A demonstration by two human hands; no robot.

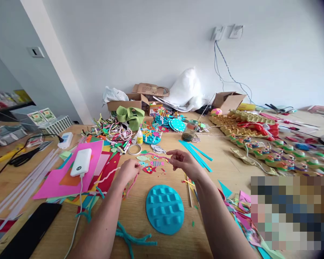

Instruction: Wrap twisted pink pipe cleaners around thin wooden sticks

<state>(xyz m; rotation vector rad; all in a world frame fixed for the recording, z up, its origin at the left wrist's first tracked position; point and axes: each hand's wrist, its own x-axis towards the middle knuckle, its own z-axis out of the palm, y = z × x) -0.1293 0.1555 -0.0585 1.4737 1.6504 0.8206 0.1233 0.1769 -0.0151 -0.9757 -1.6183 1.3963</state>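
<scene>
A pink fuzzy strand [155,156] bows between left hand [130,171] and right hand [185,164] above a wooden desk [218,196] — left fingers pinched on it, a tail trailing below, right fingers gripping its other end. Colorful fish cut-outs [157,163] lie between them; a blue oval piece [164,201] rests nearer the camera — blue fuzzy stems [135,238] beside it.

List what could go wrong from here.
The pink strand held in the right hand could drag the nearby fish cutouts out of place. The left forearm might snag the white cable and tug the power bank off the colored sheets.
</scene>
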